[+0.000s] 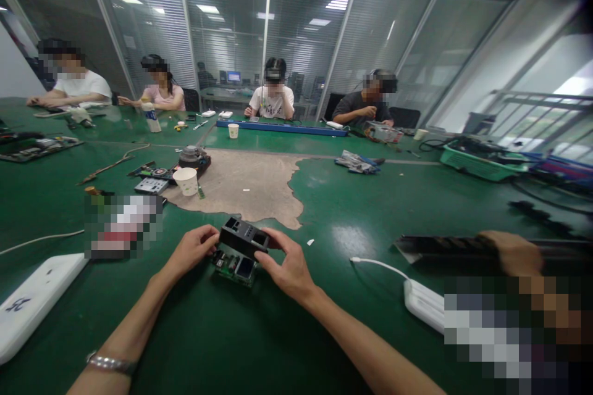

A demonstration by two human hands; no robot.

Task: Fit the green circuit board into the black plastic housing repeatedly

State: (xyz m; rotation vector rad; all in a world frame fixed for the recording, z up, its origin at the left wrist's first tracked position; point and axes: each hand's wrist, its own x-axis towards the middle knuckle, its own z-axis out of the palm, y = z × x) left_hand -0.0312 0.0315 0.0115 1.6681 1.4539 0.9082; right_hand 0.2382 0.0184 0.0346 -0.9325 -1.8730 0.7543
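Observation:
My left hand (193, 248) and my right hand (287, 262) meet over a small device on the green table (370, 210). The device is a black plastic housing (243, 237) sitting tilted on a green circuit board (235, 266) with a small screen. The fingers of my left hand are curled against the left end of the housing and board. With thumb and fingers, my right hand grips the right end of the housing. A metal bracelet (111, 363) shows on my left wrist.
A white flat device (32, 302) lies at the near left, a white power strip (424, 302) with its cable at the right. A paper cup (188, 181), parts and tools lie beyond. Another person's hand (512, 253) rests on a dark object (440, 250) at right. Several people sit along the far side.

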